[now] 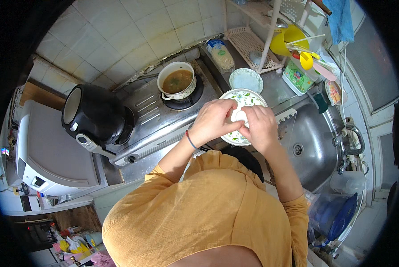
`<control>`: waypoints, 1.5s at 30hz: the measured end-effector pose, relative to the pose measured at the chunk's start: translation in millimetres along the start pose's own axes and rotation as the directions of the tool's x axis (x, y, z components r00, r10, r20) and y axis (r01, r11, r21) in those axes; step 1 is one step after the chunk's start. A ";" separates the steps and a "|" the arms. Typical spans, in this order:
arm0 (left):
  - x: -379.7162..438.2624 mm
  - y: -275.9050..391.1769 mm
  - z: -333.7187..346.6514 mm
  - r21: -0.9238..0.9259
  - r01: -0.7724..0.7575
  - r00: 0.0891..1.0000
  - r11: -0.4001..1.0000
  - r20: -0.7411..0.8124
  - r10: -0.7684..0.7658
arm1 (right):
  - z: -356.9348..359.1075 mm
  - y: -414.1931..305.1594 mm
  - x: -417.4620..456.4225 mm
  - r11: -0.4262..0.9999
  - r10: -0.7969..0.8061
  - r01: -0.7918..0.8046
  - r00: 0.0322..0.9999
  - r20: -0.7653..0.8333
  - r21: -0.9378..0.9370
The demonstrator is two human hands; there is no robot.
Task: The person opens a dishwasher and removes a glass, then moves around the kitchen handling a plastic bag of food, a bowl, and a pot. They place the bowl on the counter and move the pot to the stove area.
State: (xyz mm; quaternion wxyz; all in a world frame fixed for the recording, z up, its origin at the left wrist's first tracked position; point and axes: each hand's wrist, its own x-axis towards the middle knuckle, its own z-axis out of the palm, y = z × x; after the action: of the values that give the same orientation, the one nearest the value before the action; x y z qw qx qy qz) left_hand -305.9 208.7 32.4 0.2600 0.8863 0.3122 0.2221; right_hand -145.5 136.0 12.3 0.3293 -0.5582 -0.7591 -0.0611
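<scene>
Over a round white lid or dish with a floral pattern (237,138), my left hand (214,118) and my right hand (260,126) meet from either side. Between their fingertips is a small rounded white thing (241,116); whether it is a knob of the patterned piece or a separate object, I cannot tell. A small pale bowl with a green-patterned rim (246,80) stands just behind. To the left, a white enamel pot (186,92) of brown soup with bits of green sits on the gas burner.
A black air fryer (99,113) stands left on the stove top. The steel sink (309,147) and its faucet (356,142) lie right. Behind are a bag of noodles (221,56), a pink plastic rack (249,45) and a yellow utensil holder (286,38).
</scene>
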 end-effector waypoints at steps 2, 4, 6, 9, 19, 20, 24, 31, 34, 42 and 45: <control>-4.0 -1.0 -0.9 -0.029 0.007 1.000 1.000 -0.016 -0.007 | 6.4 -3.8 -0.2 1.000 0.001 -0.001 1.000 0.016 -0.004; -7.7 -0.9 0.1 -0.084 0.045 0.998 0.995 -0.040 -0.049 | 13.6 -7.6 1.4 1.000 -0.016 0.016 1.000 0.026 0.011; -9.5 -1.8 0.5 -0.041 0.056 0.994 0.998 -0.091 -0.060 | 18.8 -11.9 4.8 0.999 -0.037 0.036 0.999 0.026 0.021; -10.1 -7.1 1.3 0.030 0.046 0.979 0.998 -0.198 -0.039 | 22.1 -20.7 11.6 0.999 -0.011 0.011 1.000 -0.004 0.049; 27.7 -156.6 -59.2 0.257 0.431 0.838 0.865 -0.469 -0.279 | -31.2 6.2 -42.5 0.966 0.258 -0.258 0.965 -0.046 0.015; 31.3 -176.6 -63.0 0.245 0.457 0.820 0.855 -0.489 -0.298 | -35.3 10.2 -53.2 0.982 0.185 -0.191 0.962 -0.202 -0.011; 48.0 -240.3 -68.5 0.361 0.529 0.815 0.768 -0.470 -0.340 | -58.9 11.4 -99.8 0.855 0.515 -0.519 0.847 -0.131 -0.003; 64.4 -280.2 -62.8 0.390 0.576 0.800 0.719 -0.449 -0.397 | -70.5 -7.9 -152.0 0.650 0.747 -0.753 0.609 -0.266 0.101; 66.8 -285.4 -60.4 0.391 0.542 0.818 0.744 -0.450 -0.359 | -68.7 -12.5 -165.1 0.584 0.792 -0.801 0.527 -0.308 0.132; 66.0 -294.8 -62.2 0.413 0.537 0.832 0.736 -0.402 -0.382 | -73.2 -22.2 -196.3 0.495 0.807 -0.856 0.391 -0.443 0.146; 63.9 -272.8 -59.2 0.538 0.449 0.863 0.713 -0.469 -0.190 | -77.1 -28.8 -213.9 0.426 0.834 -0.875 0.282 -0.474 0.228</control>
State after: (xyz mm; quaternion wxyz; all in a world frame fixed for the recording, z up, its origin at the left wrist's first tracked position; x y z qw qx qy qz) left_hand -413.2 453.2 -71.0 -0.0831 0.7911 0.5638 0.2221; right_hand -103.6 -82.7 -41.5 0.4802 -0.8481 -0.2173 -0.0532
